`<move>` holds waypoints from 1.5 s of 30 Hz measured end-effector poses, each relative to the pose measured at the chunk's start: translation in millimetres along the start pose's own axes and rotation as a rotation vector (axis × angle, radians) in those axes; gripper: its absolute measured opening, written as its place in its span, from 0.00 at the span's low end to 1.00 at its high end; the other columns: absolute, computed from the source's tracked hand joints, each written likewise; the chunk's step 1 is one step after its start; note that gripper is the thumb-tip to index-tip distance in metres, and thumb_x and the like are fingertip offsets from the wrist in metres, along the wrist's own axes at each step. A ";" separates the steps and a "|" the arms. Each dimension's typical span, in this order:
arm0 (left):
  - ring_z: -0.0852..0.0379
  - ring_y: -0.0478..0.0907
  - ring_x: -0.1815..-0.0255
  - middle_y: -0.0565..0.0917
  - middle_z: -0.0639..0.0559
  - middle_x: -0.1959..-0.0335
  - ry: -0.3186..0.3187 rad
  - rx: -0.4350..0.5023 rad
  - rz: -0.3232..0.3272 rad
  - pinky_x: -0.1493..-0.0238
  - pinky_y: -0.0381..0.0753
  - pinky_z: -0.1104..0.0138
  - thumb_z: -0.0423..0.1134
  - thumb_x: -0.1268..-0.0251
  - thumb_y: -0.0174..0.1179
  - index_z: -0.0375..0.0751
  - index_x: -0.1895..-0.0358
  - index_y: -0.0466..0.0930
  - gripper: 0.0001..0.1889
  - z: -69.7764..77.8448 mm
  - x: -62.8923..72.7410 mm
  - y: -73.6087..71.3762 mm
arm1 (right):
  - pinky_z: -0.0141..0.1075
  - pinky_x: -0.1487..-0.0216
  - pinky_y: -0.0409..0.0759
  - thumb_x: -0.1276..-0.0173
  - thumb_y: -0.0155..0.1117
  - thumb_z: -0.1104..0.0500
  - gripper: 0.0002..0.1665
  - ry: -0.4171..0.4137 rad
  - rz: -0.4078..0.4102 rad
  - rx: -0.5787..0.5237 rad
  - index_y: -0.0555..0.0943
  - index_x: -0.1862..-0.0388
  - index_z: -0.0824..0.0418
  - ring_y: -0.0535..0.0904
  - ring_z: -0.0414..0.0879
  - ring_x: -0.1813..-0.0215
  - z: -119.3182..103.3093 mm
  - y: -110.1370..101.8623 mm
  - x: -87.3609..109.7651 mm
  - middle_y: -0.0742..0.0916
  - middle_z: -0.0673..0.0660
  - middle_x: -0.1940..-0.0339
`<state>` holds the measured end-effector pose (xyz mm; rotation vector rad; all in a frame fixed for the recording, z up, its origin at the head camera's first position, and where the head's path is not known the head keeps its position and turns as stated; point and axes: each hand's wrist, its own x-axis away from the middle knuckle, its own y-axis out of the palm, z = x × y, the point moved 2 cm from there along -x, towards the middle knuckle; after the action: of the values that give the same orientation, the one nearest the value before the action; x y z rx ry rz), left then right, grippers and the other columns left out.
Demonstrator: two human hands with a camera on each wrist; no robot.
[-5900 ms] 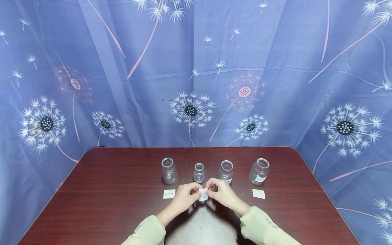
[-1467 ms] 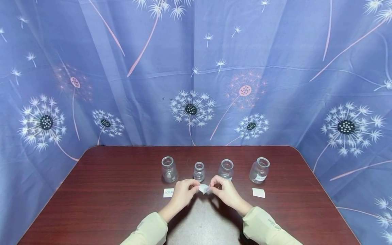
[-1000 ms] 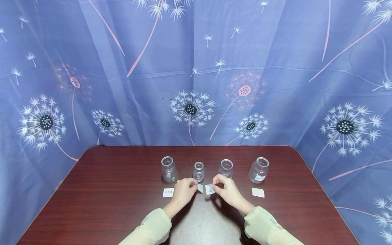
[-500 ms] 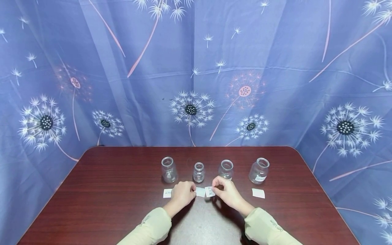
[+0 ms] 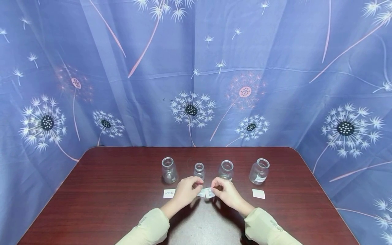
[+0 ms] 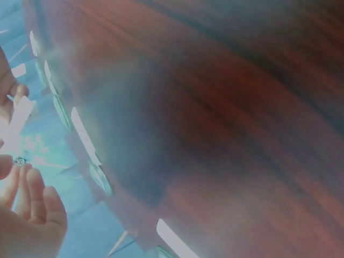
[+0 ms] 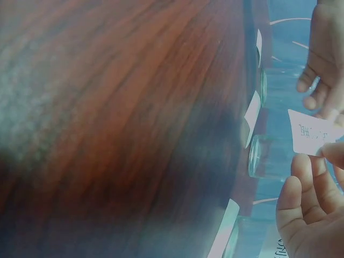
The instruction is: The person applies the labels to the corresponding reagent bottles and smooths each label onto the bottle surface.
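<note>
In the head view my right hand [image 5: 227, 193] pinches a small white label [image 5: 209, 193] by its right edge; the right wrist view shows printed characters on the label [image 7: 312, 134]. My left hand [image 5: 185, 192] is just left of it, thumb and fingers apart, holding nothing. A pale slip of backing paper [image 5: 201, 193] lies on the table between the hands, partly covered by the left thumb and the label. Right behind it stands a small glass jar [image 5: 199, 169], its lower part hidden by the left fingers.
On the wooden table [image 5: 116, 190] stand a glass jar [image 5: 169, 172] at left, a jar [image 5: 226, 168] behind the right hand and a labelled jar [image 5: 259, 172] at right. A printed label [image 5: 169, 193] and a blank white slip [image 5: 258, 193] lie in front.
The label and its backing have come apart. My left hand has set the backing on the table, let go and lifted slightly; my right hand keeps the label.
</note>
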<state>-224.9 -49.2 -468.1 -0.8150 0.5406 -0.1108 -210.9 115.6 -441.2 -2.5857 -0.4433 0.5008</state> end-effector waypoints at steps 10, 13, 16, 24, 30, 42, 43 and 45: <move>0.68 0.73 0.75 0.79 0.60 0.77 -0.024 0.036 -0.150 0.73 0.68 0.78 0.38 0.51 0.60 0.48 0.72 0.79 0.02 3.1 0.8 9.3 | 0.29 0.69 0.73 0.48 0.56 0.75 0.04 0.007 -0.042 0.008 0.74 0.75 0.70 0.73 0.37 0.73 7.2 4.4 -0.4 0.81 0.64 0.77; 0.69 0.71 0.77 0.77 0.61 0.79 -0.030 0.030 -0.160 0.74 0.67 0.78 0.39 0.51 0.61 0.48 0.74 0.78 0.02 2.5 1.9 9.9 | 0.28 0.70 0.73 0.47 0.57 0.74 0.04 -0.002 -0.047 0.017 0.75 0.74 0.68 0.73 0.35 0.73 19.0 8.0 -1.1 0.82 0.62 0.76; 0.70 0.69 0.78 0.76 0.61 0.79 -0.029 0.037 -0.150 0.75 0.67 0.78 0.38 0.50 0.60 0.48 0.75 0.77 0.02 1.7 3.5 8.8 | 0.29 0.70 0.74 0.46 0.58 0.72 0.04 -0.037 -0.041 0.027 0.77 0.71 0.67 0.74 0.34 0.72 28.9 9.9 -1.0 0.83 0.61 0.74; 0.70 0.68 0.78 0.76 0.58 0.81 -0.081 0.150 -0.006 0.74 0.69 0.77 0.33 0.51 0.60 0.47 0.76 0.74 0.05 -3.5 6.7 0.5 | 0.28 0.75 0.73 0.45 0.60 0.62 0.13 -0.131 0.044 -0.020 0.77 0.60 0.63 0.74 0.34 0.74 36.9 6.0 -0.1 0.82 0.57 0.70; 0.69 0.70 0.77 0.78 0.54 0.79 -0.190 0.281 0.055 0.73 0.71 0.76 0.33 0.50 0.60 0.41 0.73 0.75 0.03 -7.8 6.4 -5.0 | 0.27 0.74 0.73 0.47 0.59 0.69 0.15 0.084 0.009 -0.090 0.74 0.58 0.72 0.74 0.37 0.72 20.4 6.2 -2.8 0.81 0.70 0.64; 0.70 0.70 0.80 0.79 0.55 0.81 -0.273 0.154 0.053 0.76 0.68 0.77 0.33 0.54 0.62 0.43 0.77 0.74 0.05 -15.3 7.1 3.5 | 0.27 0.81 0.71 0.46 0.57 0.70 0.02 0.217 0.104 -0.100 0.74 0.72 0.68 0.73 0.42 0.83 35.1 27.1 -16.6 0.80 0.62 0.80; 0.70 0.70 0.80 0.79 0.55 0.82 -0.279 0.133 0.052 0.76 0.68 0.77 0.34 0.54 0.62 0.44 0.77 0.74 0.05 -15.8 6.6 4.2 | 0.27 0.81 0.72 0.47 0.57 0.70 0.03 0.223 0.119 -0.088 0.74 0.73 0.68 0.73 0.42 0.83 36.3 28.0 -18.0 0.80 0.61 0.81; 0.69 0.70 0.81 0.78 0.56 0.83 -0.294 0.100 0.050 0.76 0.67 0.76 0.34 0.55 0.62 0.45 0.79 0.74 0.05 -16.6 5.3 5.3 | 0.28 0.81 0.72 0.49 0.58 0.70 0.04 0.228 0.146 -0.067 0.73 0.73 0.68 0.73 0.41 0.84 37.9 29.7 -20.6 0.80 0.59 0.82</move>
<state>-229.1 -58.2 -483.4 -0.7048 0.2751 0.0289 -238.4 97.1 -481.7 -2.7117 -0.1979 0.2382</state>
